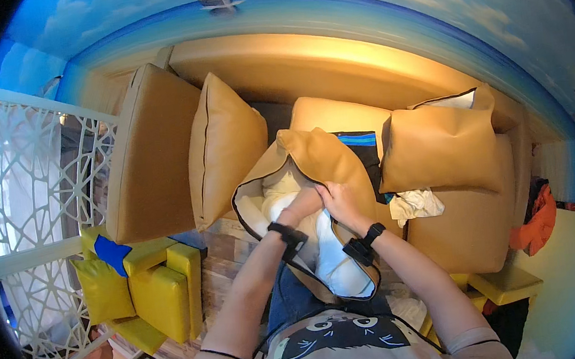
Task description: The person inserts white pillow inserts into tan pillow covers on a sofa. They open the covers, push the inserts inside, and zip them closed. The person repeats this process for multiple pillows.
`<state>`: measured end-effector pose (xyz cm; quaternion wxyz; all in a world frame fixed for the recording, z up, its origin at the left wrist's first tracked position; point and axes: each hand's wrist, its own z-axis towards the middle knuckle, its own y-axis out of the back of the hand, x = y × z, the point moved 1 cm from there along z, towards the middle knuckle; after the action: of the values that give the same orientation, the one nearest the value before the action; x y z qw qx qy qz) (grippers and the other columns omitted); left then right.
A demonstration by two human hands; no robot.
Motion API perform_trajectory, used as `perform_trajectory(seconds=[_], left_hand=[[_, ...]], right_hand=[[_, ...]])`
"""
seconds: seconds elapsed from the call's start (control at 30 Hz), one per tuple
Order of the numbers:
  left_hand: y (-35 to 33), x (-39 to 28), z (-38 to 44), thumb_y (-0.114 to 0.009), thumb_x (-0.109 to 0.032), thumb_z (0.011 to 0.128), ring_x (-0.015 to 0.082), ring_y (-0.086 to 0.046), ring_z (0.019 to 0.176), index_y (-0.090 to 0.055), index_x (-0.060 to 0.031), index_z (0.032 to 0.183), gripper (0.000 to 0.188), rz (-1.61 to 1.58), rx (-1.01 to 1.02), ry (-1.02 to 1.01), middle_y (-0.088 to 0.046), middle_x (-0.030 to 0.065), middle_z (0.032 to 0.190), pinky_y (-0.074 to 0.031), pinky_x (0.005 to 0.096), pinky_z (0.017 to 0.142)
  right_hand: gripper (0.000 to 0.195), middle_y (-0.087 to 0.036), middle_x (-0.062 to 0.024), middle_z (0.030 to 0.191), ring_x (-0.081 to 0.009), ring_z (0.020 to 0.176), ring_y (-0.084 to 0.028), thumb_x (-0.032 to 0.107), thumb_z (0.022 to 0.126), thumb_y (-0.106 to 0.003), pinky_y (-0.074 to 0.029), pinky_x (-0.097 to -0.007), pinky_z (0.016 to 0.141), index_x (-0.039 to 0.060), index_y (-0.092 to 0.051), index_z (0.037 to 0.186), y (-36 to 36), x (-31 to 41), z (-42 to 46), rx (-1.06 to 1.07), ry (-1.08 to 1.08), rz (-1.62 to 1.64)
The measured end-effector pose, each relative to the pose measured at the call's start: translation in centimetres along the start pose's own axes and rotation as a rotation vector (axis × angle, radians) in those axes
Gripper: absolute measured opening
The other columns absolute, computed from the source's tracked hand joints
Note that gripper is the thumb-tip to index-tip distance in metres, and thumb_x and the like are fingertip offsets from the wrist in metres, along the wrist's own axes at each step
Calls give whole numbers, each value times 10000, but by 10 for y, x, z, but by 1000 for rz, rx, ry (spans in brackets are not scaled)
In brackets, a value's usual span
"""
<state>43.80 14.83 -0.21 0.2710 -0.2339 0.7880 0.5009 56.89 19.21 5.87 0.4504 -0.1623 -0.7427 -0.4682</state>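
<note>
Before me a tan leather-look cushion cover point(340, 155) gapes along its dark zipper edge. White and cream filling point(335, 258) shows inside the opening. My left hand point(305, 204) reaches into the opening, and its fingers are hidden under the cover's edge, so its grip cannot be made out. On the other side of that edge, my right hand point(340, 203) pinches the zipper border, close against the left hand. Each wrist wears a black strap with a small device.
A tan sofa point(306, 62) stands beyond, with a zipped cushion point(229, 149) at left and another cushion point(436, 148) at right. Dark cloth point(363, 153) and crumpled cream cloth point(416, 204) lie between. A yellow armchair point(160, 293) and white lattice screen point(45, 173) stand left.
</note>
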Motion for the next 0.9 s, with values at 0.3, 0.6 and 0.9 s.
perform_trajectory(seconds=[0.3,0.6,0.9], left_hand=[[160,-51,-133,-713,-136,845,326,-668,1000,-671,-36,1072,252,563,-863,221,-689,129,1017,-544,399,858],[98,-64,-96,-619,-195,957,432,-600,694,-560,-17,799,245,-40,-452,-135,-592,220,720,-452,490,576],[34,-24,-80,-531,-255,1019,447,-615,815,-594,-34,990,232,-428,-482,149,-617,241,843,-462,481,656]], right_hand=[[391,-653,-266,769,-433,733,-649,310,979,-572,-484,-510,675,-30,-672,815,15,25,2,-23,-10,-11],[182,-627,-269,717,-461,672,-613,126,835,-591,-469,-521,607,-20,-594,725,-27,38,-9,-97,196,23],[392,-498,-10,685,-104,657,-466,292,1049,-514,-419,-323,583,-41,-576,850,-28,0,7,295,-113,387]])
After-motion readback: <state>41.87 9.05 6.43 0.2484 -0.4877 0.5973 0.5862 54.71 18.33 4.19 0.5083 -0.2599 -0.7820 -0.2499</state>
